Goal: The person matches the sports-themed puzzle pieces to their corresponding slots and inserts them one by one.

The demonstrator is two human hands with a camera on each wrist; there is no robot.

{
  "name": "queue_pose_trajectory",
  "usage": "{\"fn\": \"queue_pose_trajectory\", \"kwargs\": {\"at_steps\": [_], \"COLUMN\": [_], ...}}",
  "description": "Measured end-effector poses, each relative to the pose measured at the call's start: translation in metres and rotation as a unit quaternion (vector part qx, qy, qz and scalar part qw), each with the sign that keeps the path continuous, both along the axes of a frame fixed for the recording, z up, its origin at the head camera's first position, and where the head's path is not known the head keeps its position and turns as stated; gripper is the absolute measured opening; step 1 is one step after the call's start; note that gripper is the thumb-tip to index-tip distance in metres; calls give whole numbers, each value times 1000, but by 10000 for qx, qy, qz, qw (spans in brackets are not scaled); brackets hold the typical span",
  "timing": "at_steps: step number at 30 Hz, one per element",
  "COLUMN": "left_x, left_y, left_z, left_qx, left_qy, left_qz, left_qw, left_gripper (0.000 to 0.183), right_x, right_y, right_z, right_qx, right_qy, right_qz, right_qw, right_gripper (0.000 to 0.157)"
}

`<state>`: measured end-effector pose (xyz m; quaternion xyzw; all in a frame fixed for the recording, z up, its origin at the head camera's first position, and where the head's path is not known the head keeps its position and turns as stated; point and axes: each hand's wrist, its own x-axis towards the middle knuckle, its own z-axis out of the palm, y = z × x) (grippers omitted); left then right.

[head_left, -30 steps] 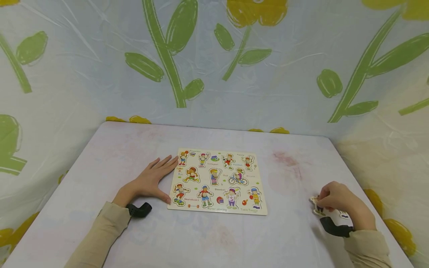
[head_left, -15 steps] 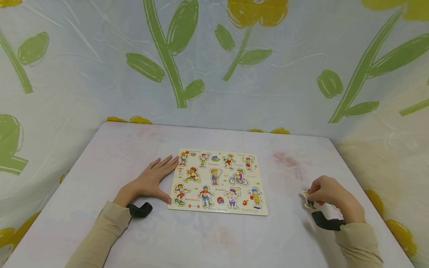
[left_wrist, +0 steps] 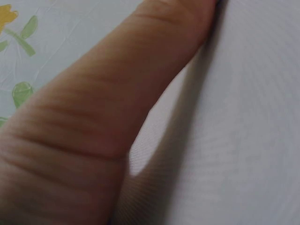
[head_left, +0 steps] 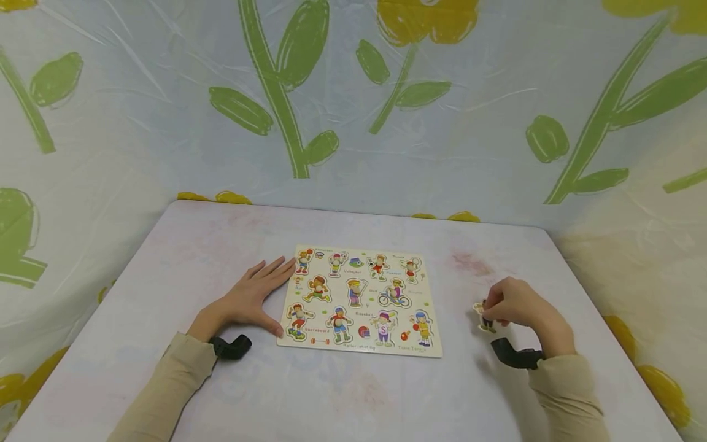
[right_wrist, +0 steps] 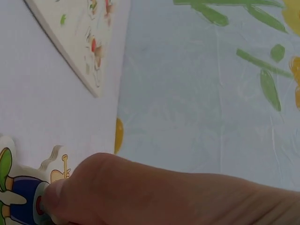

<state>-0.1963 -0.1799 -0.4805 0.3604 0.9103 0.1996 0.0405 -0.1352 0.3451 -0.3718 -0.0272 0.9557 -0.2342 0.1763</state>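
A flat wooden puzzle board (head_left: 353, 313) with printed sports figures and words lies on the table. My left hand (head_left: 251, 301) rests on the table with its fingers spread, fingertips and thumb at the board's left edge. In the left wrist view a finger (left_wrist: 93, 103) fills much of the picture. To the right of the board, my right hand (head_left: 516, 304) pinches a figure-shaped puzzle piece (head_left: 485, 321) above the table. In the right wrist view this puzzle piece (right_wrist: 23, 197) shows blue shorts and green shoes; the thumb and fingers hide its upper part.
The white table (head_left: 353, 393) has faint pink stains. A cloth (head_left: 353, 153) with green stems and yellow flowers hangs behind it and at both sides. A black wrist camera (head_left: 513, 355) sits on the right wrist, another wrist camera (head_left: 232, 347) on the left.
My right hand has moved left towards the board, carrying the puzzle piece. A second piece, earlier partly visible beside the right wrist, is out of sight now. My left hand has stayed still.
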Motion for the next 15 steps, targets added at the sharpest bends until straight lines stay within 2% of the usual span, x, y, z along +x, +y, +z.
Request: {"fn": "queue_pose_trajectory", "kwargs": {"at_steps": [12,15], "left_x": [-1,-1], "left_y": [-1,-1], "left_z": [-5,-5], "left_qx": [56,77], "left_qy": [102,129], "left_qz": [1,-2], "left_qw": [9999,9999], "left_gripper": [138,138], "right_x": [-12,-14], "right_y": [-43,-52], "right_z": [11,14], "right_qx": [-115,-184], "right_qy": [110,265], "right_qz": [114,270], "right_qw": [9998,9991], "right_gripper": [9,9]}}
